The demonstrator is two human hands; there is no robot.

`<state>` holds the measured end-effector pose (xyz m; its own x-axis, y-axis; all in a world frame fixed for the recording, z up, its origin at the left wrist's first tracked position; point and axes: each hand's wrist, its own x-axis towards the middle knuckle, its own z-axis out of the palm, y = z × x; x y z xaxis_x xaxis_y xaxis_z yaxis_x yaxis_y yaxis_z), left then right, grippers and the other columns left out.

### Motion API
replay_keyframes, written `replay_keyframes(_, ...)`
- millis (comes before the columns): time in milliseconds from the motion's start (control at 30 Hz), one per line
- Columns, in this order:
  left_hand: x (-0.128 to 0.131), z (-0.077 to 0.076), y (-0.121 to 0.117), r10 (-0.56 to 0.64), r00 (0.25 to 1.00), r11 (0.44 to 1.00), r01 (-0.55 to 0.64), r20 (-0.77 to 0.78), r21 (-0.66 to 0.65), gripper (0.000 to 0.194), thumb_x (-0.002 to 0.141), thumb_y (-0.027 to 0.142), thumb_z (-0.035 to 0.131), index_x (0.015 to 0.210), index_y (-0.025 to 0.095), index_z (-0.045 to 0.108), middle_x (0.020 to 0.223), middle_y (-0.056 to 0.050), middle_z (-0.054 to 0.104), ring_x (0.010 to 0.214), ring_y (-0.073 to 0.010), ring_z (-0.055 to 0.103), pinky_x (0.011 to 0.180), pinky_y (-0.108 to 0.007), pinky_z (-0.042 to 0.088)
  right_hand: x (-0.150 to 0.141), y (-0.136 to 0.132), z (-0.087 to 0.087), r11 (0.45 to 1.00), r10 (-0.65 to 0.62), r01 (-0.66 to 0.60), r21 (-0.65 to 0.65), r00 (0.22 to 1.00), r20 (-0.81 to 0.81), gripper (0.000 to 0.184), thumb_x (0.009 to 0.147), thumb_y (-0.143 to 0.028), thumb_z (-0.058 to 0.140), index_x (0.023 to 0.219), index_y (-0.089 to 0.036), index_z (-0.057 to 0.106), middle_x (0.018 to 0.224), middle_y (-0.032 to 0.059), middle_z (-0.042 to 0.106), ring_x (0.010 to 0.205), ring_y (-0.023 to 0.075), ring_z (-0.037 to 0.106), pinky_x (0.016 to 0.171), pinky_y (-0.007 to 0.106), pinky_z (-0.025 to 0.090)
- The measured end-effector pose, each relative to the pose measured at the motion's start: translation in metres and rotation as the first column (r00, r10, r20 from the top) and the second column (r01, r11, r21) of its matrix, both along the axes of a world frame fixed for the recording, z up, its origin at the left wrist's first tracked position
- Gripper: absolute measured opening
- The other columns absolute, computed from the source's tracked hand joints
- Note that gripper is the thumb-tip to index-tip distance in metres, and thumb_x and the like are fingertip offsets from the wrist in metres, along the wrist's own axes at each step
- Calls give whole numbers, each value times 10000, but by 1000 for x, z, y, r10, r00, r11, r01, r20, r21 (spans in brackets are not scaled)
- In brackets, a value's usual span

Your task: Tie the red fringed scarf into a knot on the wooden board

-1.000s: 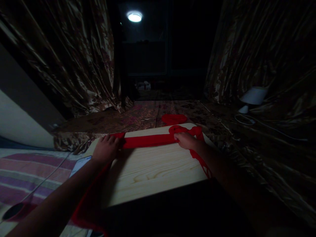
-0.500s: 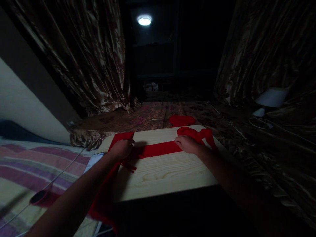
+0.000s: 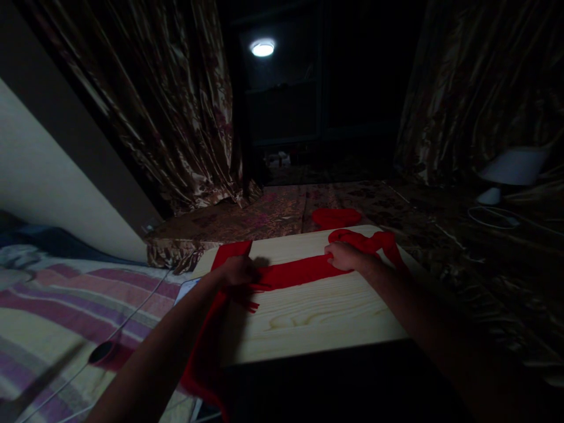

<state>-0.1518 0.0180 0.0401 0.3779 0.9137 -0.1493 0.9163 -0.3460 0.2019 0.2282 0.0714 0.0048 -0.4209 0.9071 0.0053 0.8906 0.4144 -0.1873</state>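
Note:
A long red scarf (image 3: 295, 274) with fringed ends lies across a pale wooden tabletop (image 3: 308, 320). One stretch is pulled fairly flat between my two hands. At the left end my left hand (image 3: 239, 271) is closed on the scarf by its fringe, its fingers partly in shadow. My right hand (image 3: 345, 257) pinches the strip at the other end, next to a loose, bunched loop. More of the red cloth hangs over the table's left and front edge, and some trails off to the right.
Behind the table sits a red cloth item (image 3: 336, 217), its kind unclear. A striped bedspread (image 3: 57, 317) with a dark red cylinder (image 3: 110, 355) and white cables is at the left. A white lamp (image 3: 513, 167) stands at the right, and patterned curtains (image 3: 185, 117) hang behind.
The view has shifted, so everything sits a little further right. My left hand has moved slightly along the scarf's fringed end; my right hand keeps its place on the strip.

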Motion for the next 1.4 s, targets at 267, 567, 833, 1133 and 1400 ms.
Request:
replay_keyframes(267,-13,37,-13,36,985,996,-22,166,-86,330,757,507,579,704,182,544,647,27,515,593,-117,436,529,-242,298,22,17,13,958,-15,169,233,838,-545,121,837,-241,536,880,-200,641,822,26,698,739,172,602,703,267,446)
replay_keyframes(567,-22,78,-41,67,982,955,-12,176,-297,395,686,553,668,658,163,614,650,-12,584,614,-144,504,550,-244,366,47,32,26,950,-16,255,181,619,-785,195,754,-375,572,803,-198,638,768,21,665,732,185,596,724,307,475)
replay_keyframes(833,-74,85,-61,232,753,908,58,615,-414,629,617,780,592,732,163,640,657,-61,617,630,-187,565,598,-302,457,55,21,37,988,-142,28,-153,553,-821,326,695,-491,659,802,-184,641,750,17,675,683,175,606,666,283,473)
replay_keyframes(1133,-63,31,-29,45,998,941,-55,-37,-334,478,716,632,562,802,184,706,816,-54,689,781,-213,598,709,-287,459,49,33,24,961,-272,241,-137,913,-304,218,771,-355,647,636,-184,654,603,2,637,579,154,566,573,255,392)
replay_keyframes(1400,-58,4,-17,190,968,976,-204,-161,-77,365,802,396,530,1017,153,697,1000,-105,719,919,-252,653,788,-303,483,48,15,27,952,-282,259,161,949,139,320,888,-379,564,991,-129,735,1011,192,722,918,294,667,774,352,454)
